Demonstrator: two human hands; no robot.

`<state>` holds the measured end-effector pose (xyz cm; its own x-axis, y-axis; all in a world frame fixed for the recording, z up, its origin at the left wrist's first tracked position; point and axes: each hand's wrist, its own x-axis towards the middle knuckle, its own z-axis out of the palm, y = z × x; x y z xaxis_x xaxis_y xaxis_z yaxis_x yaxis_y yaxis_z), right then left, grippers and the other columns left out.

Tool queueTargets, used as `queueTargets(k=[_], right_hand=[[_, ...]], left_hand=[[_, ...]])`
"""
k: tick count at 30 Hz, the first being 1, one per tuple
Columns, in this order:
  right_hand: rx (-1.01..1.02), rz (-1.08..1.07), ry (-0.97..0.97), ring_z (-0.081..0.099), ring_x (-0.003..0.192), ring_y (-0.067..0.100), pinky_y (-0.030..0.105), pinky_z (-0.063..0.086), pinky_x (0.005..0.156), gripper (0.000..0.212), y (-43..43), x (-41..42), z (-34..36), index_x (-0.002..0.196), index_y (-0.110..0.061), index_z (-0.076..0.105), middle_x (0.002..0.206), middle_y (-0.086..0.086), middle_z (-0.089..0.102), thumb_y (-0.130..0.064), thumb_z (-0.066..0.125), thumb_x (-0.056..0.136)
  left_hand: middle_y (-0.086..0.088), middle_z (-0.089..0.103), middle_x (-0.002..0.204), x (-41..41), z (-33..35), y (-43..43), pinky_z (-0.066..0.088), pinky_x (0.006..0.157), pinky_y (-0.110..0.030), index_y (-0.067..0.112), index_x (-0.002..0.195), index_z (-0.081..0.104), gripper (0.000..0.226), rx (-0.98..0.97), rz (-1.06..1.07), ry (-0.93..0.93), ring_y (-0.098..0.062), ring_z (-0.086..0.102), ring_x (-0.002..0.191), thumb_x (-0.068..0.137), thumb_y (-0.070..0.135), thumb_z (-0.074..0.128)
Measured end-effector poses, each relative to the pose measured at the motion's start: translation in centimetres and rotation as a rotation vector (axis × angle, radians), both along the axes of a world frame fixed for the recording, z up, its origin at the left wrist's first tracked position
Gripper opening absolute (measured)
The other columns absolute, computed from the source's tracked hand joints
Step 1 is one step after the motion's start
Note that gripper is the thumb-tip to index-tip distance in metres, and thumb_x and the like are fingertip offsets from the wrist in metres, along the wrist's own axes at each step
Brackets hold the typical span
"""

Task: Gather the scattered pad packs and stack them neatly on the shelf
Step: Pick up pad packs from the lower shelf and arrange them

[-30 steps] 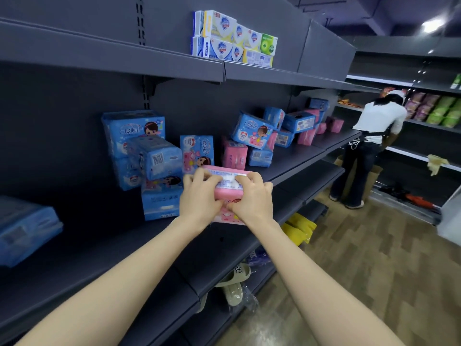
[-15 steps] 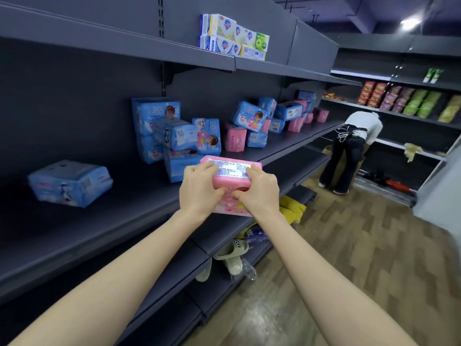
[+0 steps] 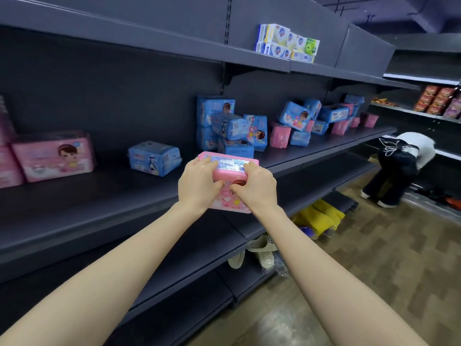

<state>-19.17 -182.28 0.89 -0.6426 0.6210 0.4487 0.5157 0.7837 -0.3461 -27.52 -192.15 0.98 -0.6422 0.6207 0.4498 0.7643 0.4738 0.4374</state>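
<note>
In front of the middle shelf [image 3: 99,208]: pink pad pack [image 3: 225,174] held in the air by the front edge, barcode label up. Left hand [image 3: 198,188] grips its left end and right hand [image 3: 257,189] its right end. Fingers curl over the top and the thumbs nearly meet on the near face.

On the shelf:
- one blue pack [image 3: 154,158] lies alone just beyond the hands
- pink packs [image 3: 53,156] stand far left
- blue pile [image 3: 229,128] leans to the right
- mixed packs [image 3: 311,118] are scattered further along

Soap boxes [image 3: 287,43] sit one shelf up. Another person [image 3: 399,161] bends over at the aisle end.
</note>
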Motion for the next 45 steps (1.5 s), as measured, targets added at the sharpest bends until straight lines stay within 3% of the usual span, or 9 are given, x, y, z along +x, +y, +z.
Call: queueTargets(k=[4, 17, 21, 24, 27, 29, 31, 40, 45], right_hand=[[-0.015, 0.092, -0.002, 0.053, 0.095, 0.028, 0.025, 0.028, 0.067, 0.026, -3.0, -2.6, 0.8, 0.083, -0.013, 0.047, 0.095, 0.008, 0.058, -0.028, 0.068, 0.079], [0.016, 0.38, -0.023, 0.053, 0.093, 0.028, 0.025, 0.027, 0.065, 0.027, -12.2, -11.0, 2.5, 0.079, -0.013, 0.044, 0.092, 0.008, 0.059, -0.028, 0.066, 0.079], [0.012, 0.452, -0.021, 0.047, 0.085, 0.026, 0.027, 0.023, 0.053, 0.029, -14.6, -13.2, 2.8, 0.076, -0.011, 0.042, 0.082, 0.003, 0.049, -0.027, 0.066, 0.079], [0.024, 0.51, -0.038, 0.051, 0.089, 0.028, 0.027, 0.028, 0.061, 0.028, -15.9, -14.8, 2.8, 0.076, -0.011, 0.043, 0.085, 0.005, 0.051, -0.028, 0.066, 0.078], [0.075, 0.571, -0.056, 0.053, 0.099, 0.031, 0.032, 0.036, 0.069, 0.021, -16.7, -16.4, 3.2, 0.087, -0.009, 0.055, 0.101, 0.008, 0.06, -0.027, 0.064, 0.08], [0.133, 0.606, -0.08, 0.051, 0.105, 0.033, 0.032, 0.039, 0.083, 0.031, -17.0, -17.4, 3.6, 0.108, -0.007, 0.06, 0.113, 0.009, 0.059, -0.024, 0.06, 0.083], [0.201, 0.639, -0.1, 0.05, 0.106, 0.034, 0.033, 0.038, 0.089, 0.034, -17.2, -18.6, 3.9, 0.116, -0.009, 0.058, 0.117, 0.009, 0.058, -0.023, 0.057, 0.085], [0.246, 0.663, -0.114, 0.049, 0.112, 0.036, 0.035, 0.048, 0.083, 0.032, -16.5, -23.5, 5.3, 0.118, -0.01, 0.056, 0.127, 0.009, 0.053, -0.022, 0.057, 0.088], [0.232, 0.675, -0.071, 0.042, 0.122, 0.034, 0.035, 0.044, 0.091, 0.044, -15.7, -25.9, 6.5, 0.135, -0.018, 0.047, 0.137, 0.006, 0.047, -0.024, 0.054, 0.092]], left_hand=[[-0.004, 0.051, 0.136, -2.0, 0.7, -3.6, 0.037, 0.099, -0.037, 0.013, 0.13, 0.053, 0.047, -0.008, 0.082, -0.005, -0.024, 0.035, 0.132, 0.086, 0.025, 0.064], [-0.008, 0.06, 0.123, -6.9, 2.7, -14.8, 0.043, 0.092, -0.04, 0.007, 0.117, 0.062, 0.036, 0.034, 0.361, -0.001, -0.027, 0.045, 0.121, 0.083, 0.021, 0.065], [-0.007, 0.059, 0.123, -8.3, 2.8, -17.4, 0.043, 0.093, -0.04, 0.007, 0.116, 0.062, 0.036, 0.019, 0.432, -0.003, -0.027, 0.045, 0.121, 0.083, 0.022, 0.066], [-0.003, 0.056, 0.128, -9.5, 2.9, -18.9, 0.043, 0.095, -0.041, 0.012, 0.123, 0.059, 0.042, 0.011, 0.451, 0.006, -0.026, 0.044, 0.123, 0.083, 0.024, 0.066], [-0.001, 0.05, 0.132, -10.8, 3.1, -19.9, 0.043, 0.094, -0.039, 0.018, 0.129, 0.053, 0.05, -0.044, 0.482, 0.002, -0.026, 0.041, 0.125, 0.082, 0.027, 0.068], [-0.003, 0.047, 0.132, -11.6, 3.3, -20.2, 0.043, 0.089, -0.04, 0.019, 0.132, 0.049, 0.054, -0.084, 0.498, -0.008, -0.028, 0.041, 0.123, 0.082, 0.028, 0.068], [-0.005, 0.045, 0.133, -12.6, 3.6, -20.3, 0.043, 0.087, -0.04, 0.02, 0.133, 0.047, 0.055, -0.111, 0.523, -0.011, -0.031, 0.043, 0.12, 0.082, 0.026, 0.067], [-0.007, 0.041, 0.136, -17.2, 5.1, -19.5, 0.047, 0.092, -0.045, 0.017, 0.134, 0.048, 0.058, -0.128, 0.552, 0.024, -0.033, 0.039, 0.124, 0.08, 0.019, 0.068], [-0.006, 0.04, 0.138, -20.1, 6.1, -19.0, 0.04, 0.101, -0.041, 0.018, 0.136, 0.046, 0.059, -0.115, 0.555, 0.077, -0.032, 0.037, 0.126, 0.082, 0.019, 0.068]])
